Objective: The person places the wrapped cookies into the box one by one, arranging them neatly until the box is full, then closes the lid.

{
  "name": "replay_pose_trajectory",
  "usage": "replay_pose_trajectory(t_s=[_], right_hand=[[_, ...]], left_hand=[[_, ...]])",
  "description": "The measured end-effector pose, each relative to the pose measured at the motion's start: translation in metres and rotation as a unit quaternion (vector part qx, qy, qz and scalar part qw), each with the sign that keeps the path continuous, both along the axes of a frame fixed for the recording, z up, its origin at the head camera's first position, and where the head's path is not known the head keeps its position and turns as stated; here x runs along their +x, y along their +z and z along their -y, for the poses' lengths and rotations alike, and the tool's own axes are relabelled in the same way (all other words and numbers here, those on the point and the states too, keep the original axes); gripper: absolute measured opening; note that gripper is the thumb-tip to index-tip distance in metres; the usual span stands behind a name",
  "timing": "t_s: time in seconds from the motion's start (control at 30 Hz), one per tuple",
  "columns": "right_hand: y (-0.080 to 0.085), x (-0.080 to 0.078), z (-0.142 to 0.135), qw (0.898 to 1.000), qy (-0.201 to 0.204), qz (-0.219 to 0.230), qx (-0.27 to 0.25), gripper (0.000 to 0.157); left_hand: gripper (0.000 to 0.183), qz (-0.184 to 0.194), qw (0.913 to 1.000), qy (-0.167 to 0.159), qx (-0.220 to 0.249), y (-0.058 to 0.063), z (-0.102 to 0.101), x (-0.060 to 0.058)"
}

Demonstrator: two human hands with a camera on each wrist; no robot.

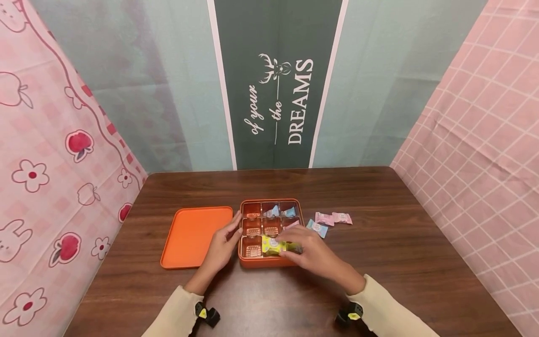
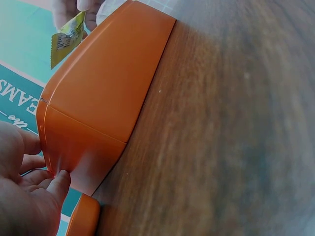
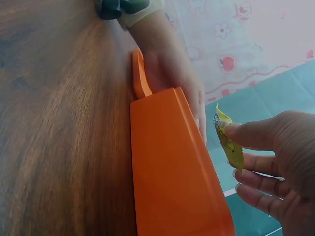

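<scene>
- One yellow wrapped candy [image 1: 271,244] is the held item; we locate it below the centre of the head view, over the bottom row of the orange box [image 1: 269,263].
- Right hand [image 1: 309,250]: we see thumb and fingers set narrow, pinching the yellow wrapped candy; in the right wrist view it appears raised clear of the box wall.
- Left hand [image 1: 221,245]: we find its fingers along the box's left wall, with the thumb against the outer face in the left wrist view.
- Governing relation: the candy sits at the right hand's fingertips, on their left in the head view; the left hand is farther off. We read its long axis as roughly left to right.
- Labels: we cannot read the wrapper print or identify a brand.
- Backdrop [image 1: 278,157], upper middle of the frame: we read "of your", "the" and "DREAMS", turned sideways.
</scene>
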State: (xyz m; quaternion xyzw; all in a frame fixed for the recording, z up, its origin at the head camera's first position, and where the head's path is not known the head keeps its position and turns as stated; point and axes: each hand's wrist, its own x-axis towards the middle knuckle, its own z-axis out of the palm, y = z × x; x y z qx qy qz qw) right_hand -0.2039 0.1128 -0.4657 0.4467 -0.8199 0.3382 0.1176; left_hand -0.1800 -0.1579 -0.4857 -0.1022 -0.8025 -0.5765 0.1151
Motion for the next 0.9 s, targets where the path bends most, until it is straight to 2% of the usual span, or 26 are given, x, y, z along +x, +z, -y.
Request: replay_pose_trajectory(t_s=[0.43,0.67,0.9], right_hand=[[0.003,-0.002,0.011,1.0,0.003,-0.004,0.028,0.035],[0.003,-0.002,0.017,0.999,0.02,-0.012,0.037,0.029],[0.001,-0.002,0.02,0.999,0.016,-0.016,0.045,0.028]], left_hand=[[0.044,-0.001,1.0,0.001,-0.003,0.002,0.0,0.0],[0.044,0.006,1.0,0.004,-0.001,0.002,-0.001,0.001],[0.043,0.002,1.0,0.008,0.004,0.001,-0.001,0.001]])
